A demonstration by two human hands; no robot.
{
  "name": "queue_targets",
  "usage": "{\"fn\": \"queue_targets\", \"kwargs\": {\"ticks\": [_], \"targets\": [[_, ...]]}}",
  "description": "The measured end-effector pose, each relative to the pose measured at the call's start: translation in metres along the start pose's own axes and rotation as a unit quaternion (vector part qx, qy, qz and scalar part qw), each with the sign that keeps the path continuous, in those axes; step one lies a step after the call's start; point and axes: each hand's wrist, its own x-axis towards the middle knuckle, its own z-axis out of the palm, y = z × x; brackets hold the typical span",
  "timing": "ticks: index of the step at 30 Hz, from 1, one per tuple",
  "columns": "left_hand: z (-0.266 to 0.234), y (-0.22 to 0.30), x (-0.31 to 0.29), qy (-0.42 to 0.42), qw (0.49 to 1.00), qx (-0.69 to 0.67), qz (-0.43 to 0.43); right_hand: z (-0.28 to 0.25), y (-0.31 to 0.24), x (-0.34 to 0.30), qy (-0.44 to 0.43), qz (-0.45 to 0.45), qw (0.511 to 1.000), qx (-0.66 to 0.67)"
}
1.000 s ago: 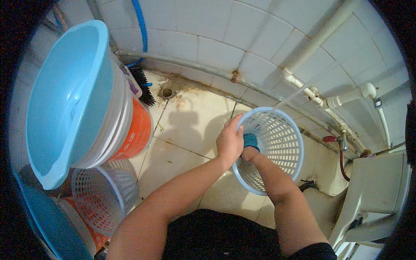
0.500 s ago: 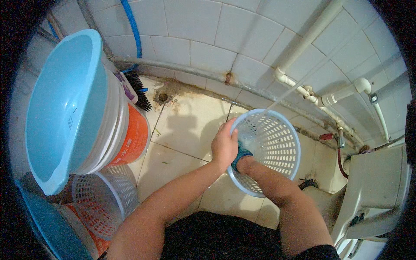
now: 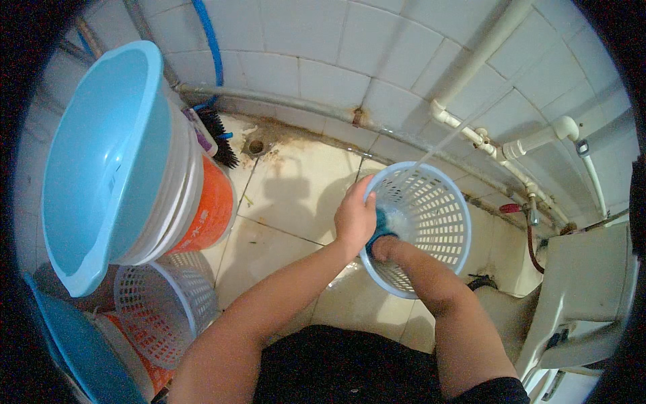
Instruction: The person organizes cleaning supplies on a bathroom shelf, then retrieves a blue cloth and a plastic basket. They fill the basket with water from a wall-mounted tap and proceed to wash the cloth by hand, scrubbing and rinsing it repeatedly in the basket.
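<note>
A pale blue, perforated plastic basket (image 3: 441, 248) is tipped so its mouth faces me above the tiled floor. My left hand (image 3: 355, 215) grips its left rim, thumb on the inner side. Inside, a teal cloth or scrubbing pad (image 3: 383, 225) presses against the left wall. My right hand (image 3: 385, 248) reaches in and is closed on the pad, its fingers mostly hidden beneath it. From the upper right a thin stream of water (image 3: 449, 139) falls into the basket, where some wet foam shows.
On the left, a light blue basin (image 3: 101, 155) rests on a white-and-orange bucket (image 3: 210, 205). Below them stands a second perforated basket (image 3: 192, 289). A black brush (image 3: 219, 138) leans near the floor drain (image 3: 256, 146). Pipes (image 3: 269, 101) run along the wall; a toilet (image 3: 585, 273) is at right.
The basket has shifted slightly up and right in view, my left hand with it. My right hand and the teal pad have moved a little along the basket's inner left wall.
</note>
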Motion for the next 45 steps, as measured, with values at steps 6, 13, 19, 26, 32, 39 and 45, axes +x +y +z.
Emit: {"fn": "queue_targets", "kwargs": {"ticks": [6,13,19,26,32,39,45], "targets": [[0.001,-0.003,-0.001,0.012,1.000,-0.012,0.004,-0.026,-0.022,-0.045,0.132,-0.082,0.988,-0.016],[-0.002,0.001,-0.001,0.003,1.000,-0.007,-0.012,-0.050,0.005,-0.043,0.130,0.085,0.988,0.023],[0.000,0.003,0.000,0.007,1.000,-0.007,-0.015,-0.007,0.014,-0.021,-0.114,0.137,0.982,0.054],[0.003,0.000,0.001,0.025,1.000,-0.018,0.004,-0.025,-0.025,-0.025,-0.028,-0.032,0.991,0.130],[0.003,0.000,0.000,0.020,1.000,-0.006,0.004,-0.002,-0.002,0.030,0.182,-0.127,0.865,0.451],[0.004,0.001,0.002,0.003,1.000,-0.007,0.004,-0.020,0.025,-0.010,0.080,0.133,0.987,0.049],[0.004,0.002,0.004,-0.006,1.000,-0.013,0.009,0.009,0.017,-0.025,-0.082,0.073,0.993,0.032]]}}
